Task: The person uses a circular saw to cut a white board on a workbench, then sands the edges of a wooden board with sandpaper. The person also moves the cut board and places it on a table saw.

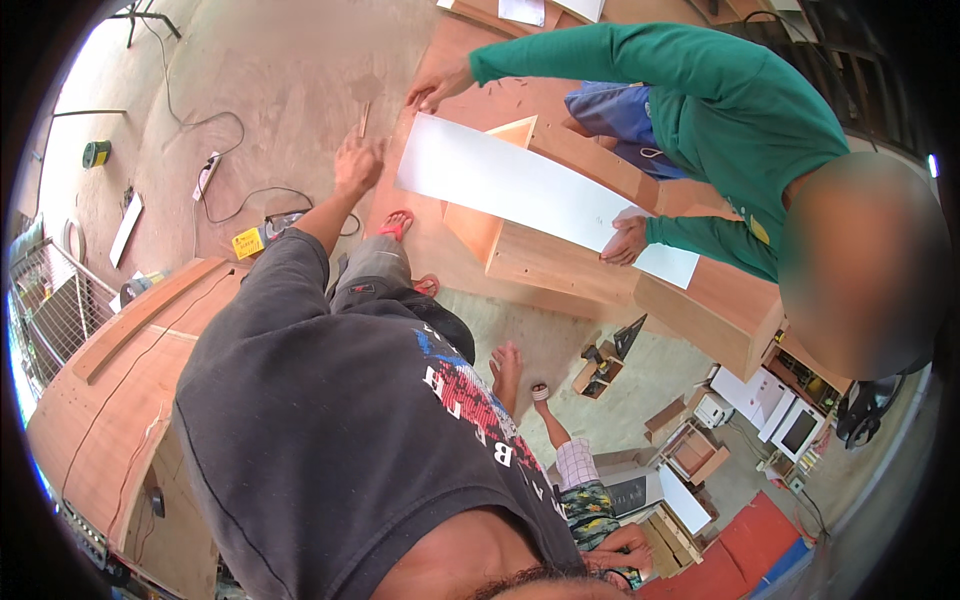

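My left hand (pixel 357 165) reaches out over the near left edge of the work board, fingers bent round a thin brown stick (pixel 365 118) that pokes out past them; its exact kind is unclear. My right hand (pixel 507 372) hangs beside my body with its fingers apart, holding nothing. A long white panel (pixel 500 175) lies across a wooden box frame (pixel 560 270) to the right of my left hand. A co-worker in a green long-sleeved shirt (pixel 710 120) has one hand (pixel 440 88) near the panel's far corner and the other (pixel 626 240) on its surface.
On the floor at left are a black cord, a power strip (pixel 207 175), a yellow box (pixel 248 243) and a white strip (pixel 126 230). A curved plywood piece (pixel 110 390) stands lower left. A tool box (pixel 598 370) and another seated person (pixel 590 500) are at lower right.
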### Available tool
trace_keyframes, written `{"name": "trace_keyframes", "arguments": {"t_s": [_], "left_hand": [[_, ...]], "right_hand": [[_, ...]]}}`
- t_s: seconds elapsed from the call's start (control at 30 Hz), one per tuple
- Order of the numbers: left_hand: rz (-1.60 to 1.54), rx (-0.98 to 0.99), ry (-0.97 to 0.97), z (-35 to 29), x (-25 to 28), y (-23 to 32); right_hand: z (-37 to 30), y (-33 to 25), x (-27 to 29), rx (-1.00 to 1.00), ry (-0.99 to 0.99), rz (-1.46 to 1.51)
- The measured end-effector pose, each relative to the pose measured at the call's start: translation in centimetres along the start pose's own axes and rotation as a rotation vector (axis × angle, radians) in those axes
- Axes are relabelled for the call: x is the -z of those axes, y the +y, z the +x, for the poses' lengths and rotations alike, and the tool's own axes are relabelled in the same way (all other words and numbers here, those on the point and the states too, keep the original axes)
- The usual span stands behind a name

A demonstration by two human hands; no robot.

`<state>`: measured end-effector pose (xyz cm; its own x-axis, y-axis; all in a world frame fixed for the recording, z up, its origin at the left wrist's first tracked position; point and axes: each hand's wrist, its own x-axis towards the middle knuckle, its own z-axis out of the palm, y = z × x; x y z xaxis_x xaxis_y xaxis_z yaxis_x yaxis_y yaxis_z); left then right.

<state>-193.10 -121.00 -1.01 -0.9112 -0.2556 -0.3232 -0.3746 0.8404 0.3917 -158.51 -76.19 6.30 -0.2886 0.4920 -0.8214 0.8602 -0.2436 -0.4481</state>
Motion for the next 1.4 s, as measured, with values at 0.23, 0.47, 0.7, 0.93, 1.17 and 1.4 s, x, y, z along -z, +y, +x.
{"name": "trace_keyframes", "arguments": {"t_s": [0.23,0.47,0.7,0.93,1.17,1.4], "left_hand": [[-0.732,0.093,-0.239,0.8,-0.2,1.2],[-0.910,-0.151,-0.183,4.6,-5.3,4.5],[-0.699,-0.036,-0.002,7.3,-3.6,6.5],[-0.587,0.024,-0.034,4.2,-1.3,6.7],[-0.979,0.063,-0.553,13.7,-2.8,0.9],[-0.623,0.485,-0.930,18.7,2.7,4.4]], "right_hand": [[-1.5,3.1,-1.3,-0.183,-0.036,-0.070],[-0.8,1.7,0.4,-0.005,0.014,-0.030],[-0.8,2.1,-2.7,0.261,0.185,0.074],[-2.5,10.9,-5.6,0.150,0.290,-0.051],[-3.3,17.0,-8.0,0.078,0.411,0.057],[-7.7,21.8,-7.1,0.000,0.484,0.077]]}}
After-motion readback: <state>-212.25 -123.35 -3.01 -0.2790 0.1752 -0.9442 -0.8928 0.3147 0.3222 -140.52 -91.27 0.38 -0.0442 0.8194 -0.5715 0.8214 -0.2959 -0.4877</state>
